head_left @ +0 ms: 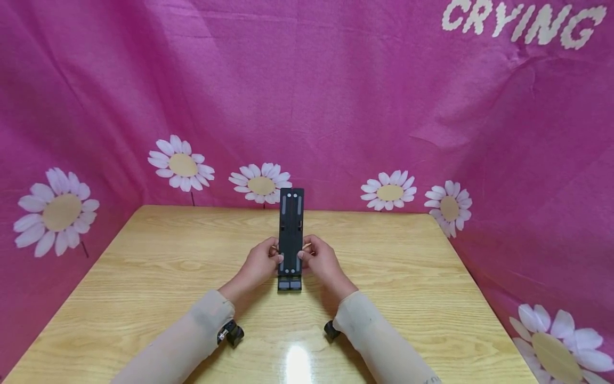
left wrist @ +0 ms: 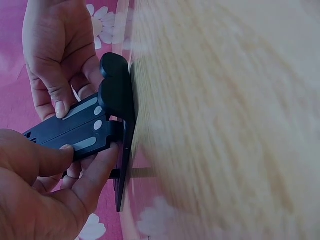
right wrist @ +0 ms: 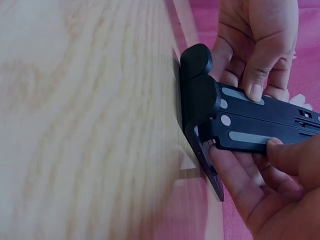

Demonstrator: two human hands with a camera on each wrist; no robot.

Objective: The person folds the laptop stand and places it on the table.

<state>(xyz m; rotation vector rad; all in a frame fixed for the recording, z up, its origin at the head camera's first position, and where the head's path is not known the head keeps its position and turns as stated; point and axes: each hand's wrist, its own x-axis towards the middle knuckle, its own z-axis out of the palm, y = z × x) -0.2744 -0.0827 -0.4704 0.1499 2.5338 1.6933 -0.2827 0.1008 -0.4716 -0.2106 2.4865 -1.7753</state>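
While the black folding stand (head_left: 290, 229) is roughly upright near the middle of the wooden tabletop (head_left: 393, 288), its base (head_left: 290, 284) against or just above the wood, the left hand (head_left: 258, 264) and right hand (head_left: 327, 264) pinch its panel's opposite long edges, each grip clamped there, thumbs on the grey-striped face. Pink daisy-print cloth (head_left: 312, 106) hangs behind.

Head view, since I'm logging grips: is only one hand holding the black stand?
No, the left hand and the right hand both grip the black stand, one at each long edge.
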